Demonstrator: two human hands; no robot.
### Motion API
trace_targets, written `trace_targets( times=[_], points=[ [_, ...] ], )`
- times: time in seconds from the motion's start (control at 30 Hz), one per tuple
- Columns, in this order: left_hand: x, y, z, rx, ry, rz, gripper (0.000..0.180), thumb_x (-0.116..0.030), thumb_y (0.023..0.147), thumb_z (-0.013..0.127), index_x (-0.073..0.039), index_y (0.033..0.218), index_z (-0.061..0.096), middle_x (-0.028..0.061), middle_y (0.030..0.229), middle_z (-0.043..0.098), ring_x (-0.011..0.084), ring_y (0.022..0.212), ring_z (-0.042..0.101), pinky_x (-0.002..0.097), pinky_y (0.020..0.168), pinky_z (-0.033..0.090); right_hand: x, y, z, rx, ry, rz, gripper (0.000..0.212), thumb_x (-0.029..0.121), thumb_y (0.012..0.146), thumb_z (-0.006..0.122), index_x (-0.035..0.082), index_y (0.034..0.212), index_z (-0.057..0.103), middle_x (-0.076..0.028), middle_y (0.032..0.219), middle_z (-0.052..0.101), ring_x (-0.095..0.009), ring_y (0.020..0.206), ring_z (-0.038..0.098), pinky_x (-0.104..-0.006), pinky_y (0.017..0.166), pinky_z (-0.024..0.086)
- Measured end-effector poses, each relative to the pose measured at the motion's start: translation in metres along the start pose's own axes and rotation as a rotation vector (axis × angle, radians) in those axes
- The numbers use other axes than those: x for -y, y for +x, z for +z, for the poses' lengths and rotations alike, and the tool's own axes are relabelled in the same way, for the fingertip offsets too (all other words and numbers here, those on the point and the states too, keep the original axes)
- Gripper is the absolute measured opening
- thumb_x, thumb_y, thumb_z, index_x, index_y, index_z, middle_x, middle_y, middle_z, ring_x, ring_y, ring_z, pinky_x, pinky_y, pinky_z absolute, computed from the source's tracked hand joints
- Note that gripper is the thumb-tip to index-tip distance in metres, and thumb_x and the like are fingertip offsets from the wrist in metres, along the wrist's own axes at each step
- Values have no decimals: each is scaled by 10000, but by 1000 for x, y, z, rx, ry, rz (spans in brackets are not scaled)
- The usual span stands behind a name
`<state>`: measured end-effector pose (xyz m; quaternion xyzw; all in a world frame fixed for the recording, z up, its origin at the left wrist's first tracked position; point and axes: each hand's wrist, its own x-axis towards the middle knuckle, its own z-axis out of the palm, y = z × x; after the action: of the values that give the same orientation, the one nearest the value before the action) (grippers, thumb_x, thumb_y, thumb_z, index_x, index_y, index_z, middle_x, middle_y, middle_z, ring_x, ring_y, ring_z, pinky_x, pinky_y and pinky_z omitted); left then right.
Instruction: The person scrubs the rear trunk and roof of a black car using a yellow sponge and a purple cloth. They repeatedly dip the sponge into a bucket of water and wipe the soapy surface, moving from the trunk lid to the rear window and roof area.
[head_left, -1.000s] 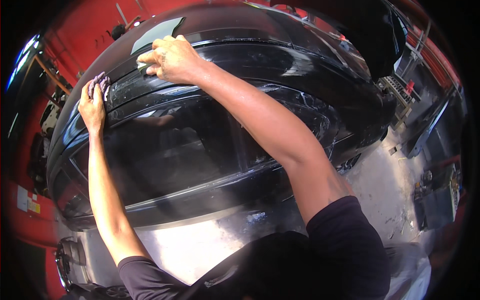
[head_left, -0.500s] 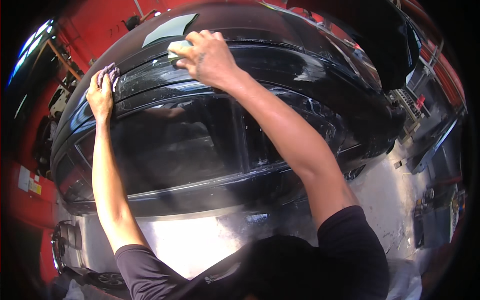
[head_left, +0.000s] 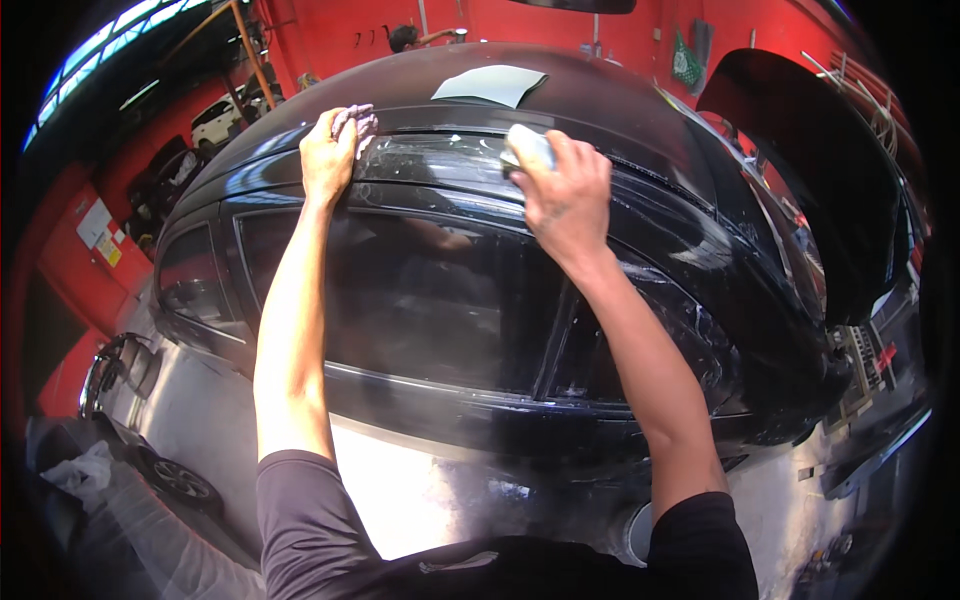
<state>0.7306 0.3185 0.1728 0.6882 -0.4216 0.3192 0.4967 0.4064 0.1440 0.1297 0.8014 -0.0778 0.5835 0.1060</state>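
My left hand is closed around a crumpled, purplish-grey cloth, resting at the roof edge of a black car. To its right, my right hand grips a small pale sanding pad against the strip above the side windows. Whitish smears and wet-looking streaks mark that strip between the hands. A pale green-grey sheet lies on the roof just beyond the pad, slightly curled. My fingers cover part of the pad, so its underside is hidden.
The car's raised black panel stands at the right. Beyond the roof, a person is by the red wall. A wheel and plastic sheeting sit at lower left. A round container stands near my right arm.
The view has swung, so the car and both hands appear farther right. The pad has moved slightly away from the cloth along the roof edge. Both hands keep their hold.
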Motion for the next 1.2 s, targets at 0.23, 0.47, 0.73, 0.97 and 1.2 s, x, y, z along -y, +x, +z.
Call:
trace_targets(
  times=[0.23,0.47,0.73,0.97,1.2],
  points=[
    [-3,-10,-18,10,-86,45,327,-215,1023,664,-9,1272,712,198,1090,798,273,1022,783,368,916,583,-33,-45,-52,46,7,-15,530,175,839,822,192,1360,724,-138,1232,639,-337,1081,622,-480,923,458],
    [-7,-3,-10,-9,-16,43,304,-168,1031,644,4,1277,696,203,1083,798,280,996,795,371,888,605,6,-44,-26,-66,-128,96,505,173,849,815,157,1350,756,-161,1285,653,-341,1138,621,-472,991,434],
    [48,13,-46,48,111,219,306,-185,1027,665,-26,1286,698,184,1144,787,302,1069,783,396,924,597,40,1,14,68,-74,-78,433,206,888,809,172,1314,742,-163,1268,668,-341,1145,629,-464,954,473],
    [97,16,-67,6,-71,43,388,-312,989,700,-63,1286,729,215,1133,786,373,1087,762,435,943,578,26,-35,-5,-31,-250,149,458,199,888,803,171,1344,761,-175,1304,675,-361,1134,641,-469,968,463],
    [98,17,-70,46,-127,47,377,-285,1001,694,-44,1290,719,214,1149,781,366,1099,761,424,946,578,152,65,120,127,-41,-159,449,264,904,800,228,1342,712,-139,1268,655,-332,1151,619,-480,960,476]
  ],
)
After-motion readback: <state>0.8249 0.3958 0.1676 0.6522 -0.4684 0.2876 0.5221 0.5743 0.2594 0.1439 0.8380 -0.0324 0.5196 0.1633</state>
